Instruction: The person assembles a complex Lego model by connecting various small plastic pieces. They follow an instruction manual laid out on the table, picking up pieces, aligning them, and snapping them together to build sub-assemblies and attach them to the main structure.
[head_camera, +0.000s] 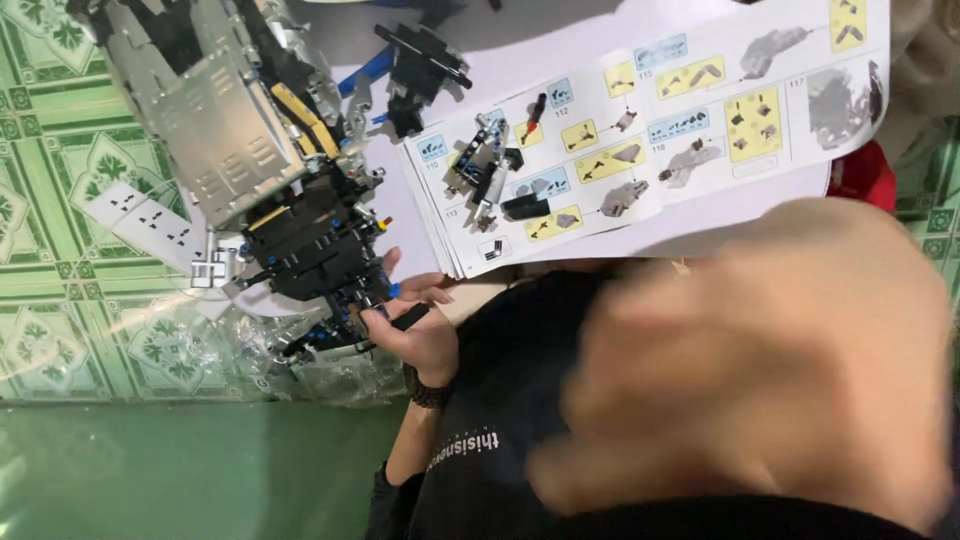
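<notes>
Left of the instruction booklet (640, 130), the left hand (425, 340) pinches a black pin (410, 318) against the brick model (300, 240), which looks bulky, stiff but likely to shed parts, and is best held by its black frame; the blurred right hand (750, 370) hides its fingers' state.

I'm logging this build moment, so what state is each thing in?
Brick model: part-built, tilted, steadied at its lower end.
Left hand: closed on a black piece by the model.
Right hand: blurred, close to camera.
Instruction booklet: open, small parts lying on it.
</notes>
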